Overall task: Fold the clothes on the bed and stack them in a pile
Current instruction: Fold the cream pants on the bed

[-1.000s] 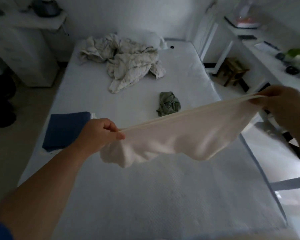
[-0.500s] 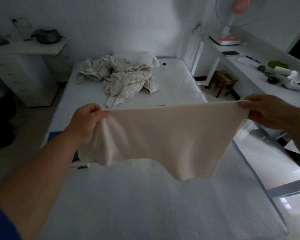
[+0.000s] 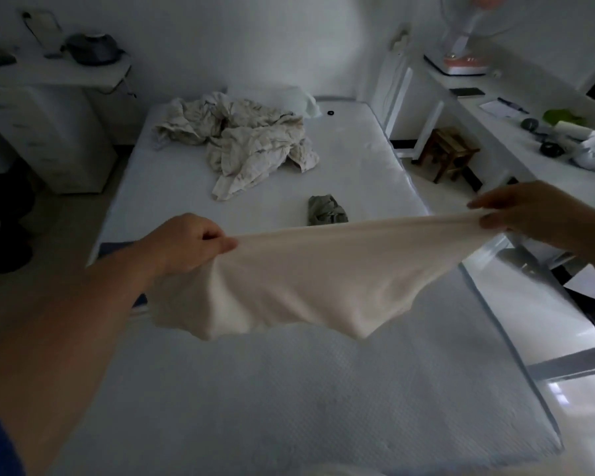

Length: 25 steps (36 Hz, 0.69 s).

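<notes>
Change: cloth (image 3: 310,280) has been lowered from upright to a flatter spread; green garment (image 3: 325,210) is uncovered again.
Fingers: top edge is pinched at each end by left hand (image 3: 186,243) and right hand (image 3: 529,214).
Why: edge is kept taut, likely for laying flat.
Place: cloth is held above bed (image 3: 289,389).
Beyond: crumpled heap (image 3: 241,142) is left unfolded.

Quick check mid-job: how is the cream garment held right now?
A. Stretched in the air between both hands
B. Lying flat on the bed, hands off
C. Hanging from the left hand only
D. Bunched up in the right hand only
A: the left hand and right hand each grip an end of the cream garment, which hangs spread above the bed.
</notes>
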### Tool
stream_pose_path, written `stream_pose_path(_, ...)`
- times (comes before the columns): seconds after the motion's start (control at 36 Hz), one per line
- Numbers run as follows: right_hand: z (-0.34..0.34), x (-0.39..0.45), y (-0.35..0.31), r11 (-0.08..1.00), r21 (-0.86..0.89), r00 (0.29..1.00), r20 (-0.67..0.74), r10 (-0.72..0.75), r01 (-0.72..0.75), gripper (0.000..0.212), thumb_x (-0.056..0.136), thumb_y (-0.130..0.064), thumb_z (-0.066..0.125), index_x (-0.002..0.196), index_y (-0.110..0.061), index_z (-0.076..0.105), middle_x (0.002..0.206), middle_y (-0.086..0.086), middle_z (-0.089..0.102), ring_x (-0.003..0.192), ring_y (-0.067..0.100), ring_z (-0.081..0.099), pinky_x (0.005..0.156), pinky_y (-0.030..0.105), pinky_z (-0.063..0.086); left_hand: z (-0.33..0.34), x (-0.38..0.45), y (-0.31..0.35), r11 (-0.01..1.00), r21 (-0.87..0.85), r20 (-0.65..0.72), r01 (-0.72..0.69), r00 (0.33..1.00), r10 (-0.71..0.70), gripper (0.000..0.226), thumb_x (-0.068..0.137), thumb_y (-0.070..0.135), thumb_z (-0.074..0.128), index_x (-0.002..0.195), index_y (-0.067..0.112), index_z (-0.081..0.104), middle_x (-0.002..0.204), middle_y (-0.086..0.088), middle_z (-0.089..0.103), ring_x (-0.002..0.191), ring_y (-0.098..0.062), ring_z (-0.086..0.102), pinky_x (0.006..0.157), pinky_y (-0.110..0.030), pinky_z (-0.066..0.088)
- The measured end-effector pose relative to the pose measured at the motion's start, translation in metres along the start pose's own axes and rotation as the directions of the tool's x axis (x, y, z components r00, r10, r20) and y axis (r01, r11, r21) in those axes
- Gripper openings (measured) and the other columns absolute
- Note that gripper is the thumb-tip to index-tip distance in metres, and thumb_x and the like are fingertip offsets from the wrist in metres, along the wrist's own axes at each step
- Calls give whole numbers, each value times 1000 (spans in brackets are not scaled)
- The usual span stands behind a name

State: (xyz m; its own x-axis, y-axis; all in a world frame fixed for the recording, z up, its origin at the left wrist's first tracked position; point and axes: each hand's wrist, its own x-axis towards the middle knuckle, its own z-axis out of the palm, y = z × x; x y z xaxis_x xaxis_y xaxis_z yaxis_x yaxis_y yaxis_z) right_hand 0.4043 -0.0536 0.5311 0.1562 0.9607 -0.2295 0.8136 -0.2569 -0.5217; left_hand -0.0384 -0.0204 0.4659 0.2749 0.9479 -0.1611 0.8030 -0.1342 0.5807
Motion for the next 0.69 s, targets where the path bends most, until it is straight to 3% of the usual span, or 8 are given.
stream_pose_path(0.06, 7, -1, 8, 997, -81, 996, 83, 20, -13, 19, 80, 2, 65, 84, -15, 70, 80, 8, 65, 81, 27, 59, 73, 33, 47, 16, -10, -9, 1000, 11, 71, 29, 997, -29, 36, 84, 45, 62, 54, 25, 59, 50, 10, 53, 54, -9, 50, 55, -29, 36)
stream_pose_path(0.14, 15, -8, 38, 991, 82, 963, 257, 79, -103, 28, 75, 14, 63, 67, -11, 72, 60, 4, 66, 65, 19, 62, 56, 23, 48, 36, -32, -31, 991, -87, 198, 103, 977, -84, 34, 77, 48, 67, 49, 30, 58, 43, 14, 46, 42, 0, 40, 51, -25, 31)
stream_pose_path(0.22, 27, -11, 76, 977, 135, 914, 393, 101, -166, 28, 71, 15, 63, 68, -11, 73, 62, 8, 66, 53, 12, 62, 46, 18, 49, 49, -49, -47, 983, -115, 342, 144, 935, -96, 16, 67, 39, 78, 62, 28, 68, 52, 13, 56, 47, 2, 48, 49, -15, 37)
stream_pose_path(0.28, 40, -7, 99, 955, 145, 865, 474, 162, -259, 20, 66, 9, 69, 68, -11, 72, 66, 12, 66, 55, 17, 64, 47, 21, 51, 62, -51, -55, 989, -80, 414, 128, 906, -84, 12, 69, 29, 79, 63, 30, 68, 57, 17, 61, 52, 4, 53, 50, -9, 38)
stream_pose_path(0.33, 56, 2, 116, 935, 121, 834, 501, 233, -334, 16, 55, -3, 74, 69, -11, 71, 69, 14, 67, 59, 21, 65, 51, 26, 54, 81, -44, -63, 994, -10, 456, 105, 886, -89, 12, 75, 24, 74, 71, 32, 66, 64, 15, 63, 58, 2, 55, 55, -12, 40)
stream_pose_path(0.47, 129, 42, 145, 952, -14, 883, 369, 289, -306, 26, 72, 10, 69, 64, -15, 69, 69, 13, 64, 64, 25, 56, 60, 31, 46, 158, -4, -94, 986, 54, 424, 157, 890, -165, 9, 85, 18, 62, 90, 15, 69, 86, -3, 65, 75, -15, 57, 61, -21, 39)
stream_pose_path(0.61, 233, 100, 187, 946, -211, 924, 244, 294, -246, 5, 83, -7, 65, 81, -12, 65, 76, 7, 58, 72, 25, 52, 66, 29, 39, 267, 43, -137, 942, 5, 277, 336, 904, -324, 13, 87, 16, 60, 96, 11, 67, 92, -4, 63, 85, -20, 57, 69, -25, 36)
stream_pose_path(0.69, 288, 143, 221, 934, -222, 935, 157, 317, -280, 7, 86, -9, 60, 87, -15, 63, 81, 6, 56, 75, 22, 49, 66, 28, 35, 330, 76, -160, 901, 19, 194, 434, 882, -429, 14, 86, 16, 56, 95, 13, 68, 98, -9, 63, 91, -27, 58, 70, -27, 37)
